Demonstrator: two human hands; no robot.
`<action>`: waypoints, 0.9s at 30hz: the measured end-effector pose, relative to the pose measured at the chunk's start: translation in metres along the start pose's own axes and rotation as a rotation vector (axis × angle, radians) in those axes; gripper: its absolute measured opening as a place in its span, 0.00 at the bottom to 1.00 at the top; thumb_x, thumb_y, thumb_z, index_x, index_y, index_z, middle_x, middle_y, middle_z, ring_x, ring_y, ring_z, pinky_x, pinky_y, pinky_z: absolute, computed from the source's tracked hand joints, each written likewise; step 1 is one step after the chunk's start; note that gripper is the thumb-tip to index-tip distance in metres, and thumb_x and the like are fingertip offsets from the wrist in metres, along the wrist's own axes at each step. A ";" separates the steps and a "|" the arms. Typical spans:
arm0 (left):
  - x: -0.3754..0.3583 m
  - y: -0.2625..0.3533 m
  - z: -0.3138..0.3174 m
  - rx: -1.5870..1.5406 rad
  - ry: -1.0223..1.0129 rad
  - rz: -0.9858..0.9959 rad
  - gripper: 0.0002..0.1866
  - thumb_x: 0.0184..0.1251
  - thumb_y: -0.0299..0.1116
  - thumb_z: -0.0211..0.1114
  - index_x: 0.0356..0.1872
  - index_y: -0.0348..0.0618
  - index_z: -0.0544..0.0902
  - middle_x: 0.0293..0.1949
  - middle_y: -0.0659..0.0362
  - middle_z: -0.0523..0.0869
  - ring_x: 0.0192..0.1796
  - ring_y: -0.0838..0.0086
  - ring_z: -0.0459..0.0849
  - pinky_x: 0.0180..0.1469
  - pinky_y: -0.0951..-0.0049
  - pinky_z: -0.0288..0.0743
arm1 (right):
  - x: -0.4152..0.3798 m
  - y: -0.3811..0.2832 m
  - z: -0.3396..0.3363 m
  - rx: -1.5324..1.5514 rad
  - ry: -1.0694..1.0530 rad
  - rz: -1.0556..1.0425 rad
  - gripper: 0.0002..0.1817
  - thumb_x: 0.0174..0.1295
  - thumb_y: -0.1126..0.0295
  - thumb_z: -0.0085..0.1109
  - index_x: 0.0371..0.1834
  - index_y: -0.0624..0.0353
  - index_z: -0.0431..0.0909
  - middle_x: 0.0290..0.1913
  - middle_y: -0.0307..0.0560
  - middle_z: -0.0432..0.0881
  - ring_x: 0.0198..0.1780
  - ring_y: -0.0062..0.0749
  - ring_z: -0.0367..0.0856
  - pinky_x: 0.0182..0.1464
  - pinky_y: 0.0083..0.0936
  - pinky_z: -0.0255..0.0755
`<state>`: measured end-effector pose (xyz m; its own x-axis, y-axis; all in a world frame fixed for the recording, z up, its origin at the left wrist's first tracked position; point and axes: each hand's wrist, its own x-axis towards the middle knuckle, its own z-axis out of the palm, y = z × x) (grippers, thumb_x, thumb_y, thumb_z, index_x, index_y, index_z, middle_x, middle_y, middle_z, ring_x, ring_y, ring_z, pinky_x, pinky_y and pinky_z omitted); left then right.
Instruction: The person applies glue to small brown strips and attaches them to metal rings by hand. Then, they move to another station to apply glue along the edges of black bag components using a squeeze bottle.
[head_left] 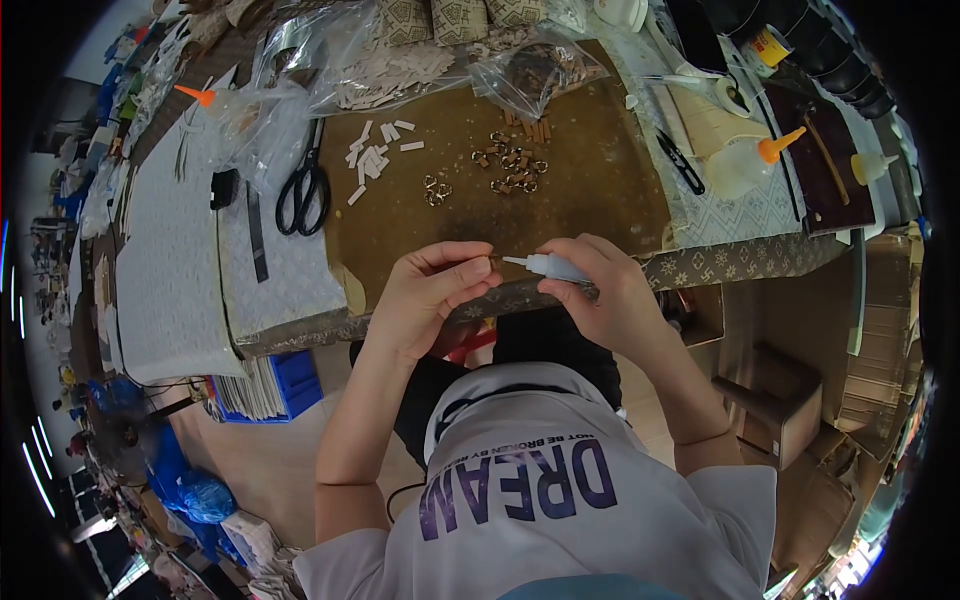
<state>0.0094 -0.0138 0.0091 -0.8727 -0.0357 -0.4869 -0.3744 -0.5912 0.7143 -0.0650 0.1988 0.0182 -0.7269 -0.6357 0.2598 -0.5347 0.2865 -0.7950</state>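
Near the front edge of the table, my left hand (pixel 440 285) pinches a small brown piece (pixel 494 263) between thumb and fingertips; most of it is hidden. My right hand (pixel 612 290) is closed around a small white glue bottle (pixel 550 266), whose thin nozzle points left, its tip right at the brown piece. Beyond my hands, on the brown mat (pixel 400 225), lie a cluster of metal clasps with brown tabs (pixel 512 163) and a smaller group of bare metal clasps (pixel 437 190). Several white strips (pixel 372 158) are scattered at the mat's left.
Black-handled scissors (pixel 302 200) and a metal ruler (pixel 257 235) lie left of the mat. Clear bags of pale strips (pixel 395 70) and brown pieces (pixel 540 72) sit at the back. On the right are a black cutter (pixel 680 162) and an orange-tipped bottle (pixel 745 165).
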 end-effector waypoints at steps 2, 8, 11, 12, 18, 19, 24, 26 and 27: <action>0.000 0.000 -0.001 -0.007 -0.001 0.000 0.12 0.60 0.23 0.65 0.46 0.32 0.81 0.37 0.54 0.85 0.39 0.71 0.86 0.44 0.80 0.81 | 0.001 -0.001 -0.001 0.010 -0.002 0.009 0.16 0.51 0.73 0.66 0.43 0.60 0.75 0.32 0.49 0.77 0.35 0.46 0.77 0.36 0.34 0.72; 0.003 -0.004 -0.002 -0.028 -0.001 -0.007 0.12 0.59 0.23 0.66 0.45 0.33 0.81 0.37 0.54 0.85 0.39 0.72 0.86 0.43 0.80 0.80 | 0.000 -0.001 0.001 -0.028 -0.008 0.005 0.16 0.51 0.73 0.66 0.43 0.61 0.75 0.32 0.49 0.77 0.35 0.46 0.77 0.36 0.34 0.72; 0.004 -0.005 -0.003 -0.044 0.000 -0.010 0.12 0.59 0.23 0.67 0.45 0.33 0.81 0.37 0.54 0.85 0.40 0.72 0.86 0.44 0.80 0.80 | 0.000 -0.003 -0.001 -0.010 0.020 0.018 0.16 0.51 0.73 0.66 0.43 0.60 0.75 0.32 0.49 0.77 0.35 0.46 0.77 0.36 0.34 0.72; 0.004 -0.005 -0.003 -0.051 0.001 -0.012 0.12 0.59 0.23 0.67 0.45 0.33 0.81 0.37 0.54 0.85 0.40 0.72 0.86 0.44 0.79 0.80 | 0.001 -0.003 -0.001 -0.005 0.018 0.011 0.16 0.51 0.73 0.66 0.43 0.60 0.75 0.32 0.49 0.76 0.35 0.46 0.76 0.36 0.34 0.72; 0.007 -0.007 -0.005 -0.064 -0.009 -0.027 0.12 0.59 0.23 0.67 0.44 0.33 0.81 0.37 0.54 0.85 0.40 0.71 0.86 0.44 0.79 0.81 | 0.000 -0.003 -0.002 -0.068 -0.014 -0.032 0.16 0.50 0.73 0.66 0.43 0.60 0.75 0.31 0.49 0.75 0.34 0.47 0.76 0.36 0.35 0.71; 0.006 -0.007 -0.005 -0.065 -0.006 -0.031 0.12 0.59 0.23 0.67 0.44 0.33 0.81 0.37 0.54 0.85 0.40 0.71 0.86 0.44 0.79 0.81 | 0.000 -0.003 -0.003 -0.070 -0.019 -0.035 0.16 0.50 0.73 0.66 0.43 0.60 0.75 0.31 0.49 0.75 0.34 0.47 0.75 0.36 0.36 0.71; 0.007 -0.009 -0.006 -0.072 0.005 -0.039 0.13 0.58 0.23 0.67 0.45 0.33 0.81 0.37 0.54 0.85 0.40 0.71 0.86 0.44 0.79 0.81 | 0.001 -0.003 -0.002 -0.075 -0.009 -0.021 0.16 0.50 0.73 0.66 0.42 0.59 0.74 0.31 0.49 0.75 0.34 0.46 0.75 0.36 0.36 0.71; 0.007 -0.009 -0.007 -0.073 0.002 -0.036 0.13 0.58 0.23 0.67 0.45 0.33 0.81 0.37 0.54 0.85 0.40 0.70 0.86 0.43 0.79 0.81 | 0.002 -0.005 -0.001 -0.087 -0.008 -0.033 0.16 0.50 0.73 0.66 0.42 0.59 0.74 0.31 0.49 0.75 0.34 0.46 0.75 0.35 0.36 0.71; 0.007 -0.009 -0.006 -0.073 -0.001 -0.034 0.13 0.59 0.23 0.67 0.45 0.33 0.81 0.37 0.54 0.85 0.40 0.70 0.86 0.43 0.79 0.81 | 0.002 -0.004 0.000 -0.090 0.002 -0.035 0.16 0.50 0.73 0.66 0.42 0.59 0.74 0.31 0.49 0.75 0.34 0.46 0.75 0.35 0.36 0.71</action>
<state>0.0089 -0.0140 -0.0038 -0.8600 -0.0136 -0.5101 -0.3805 -0.6490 0.6588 -0.0647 0.1960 0.0215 -0.7079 -0.6452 0.2874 -0.5960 0.3273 -0.7333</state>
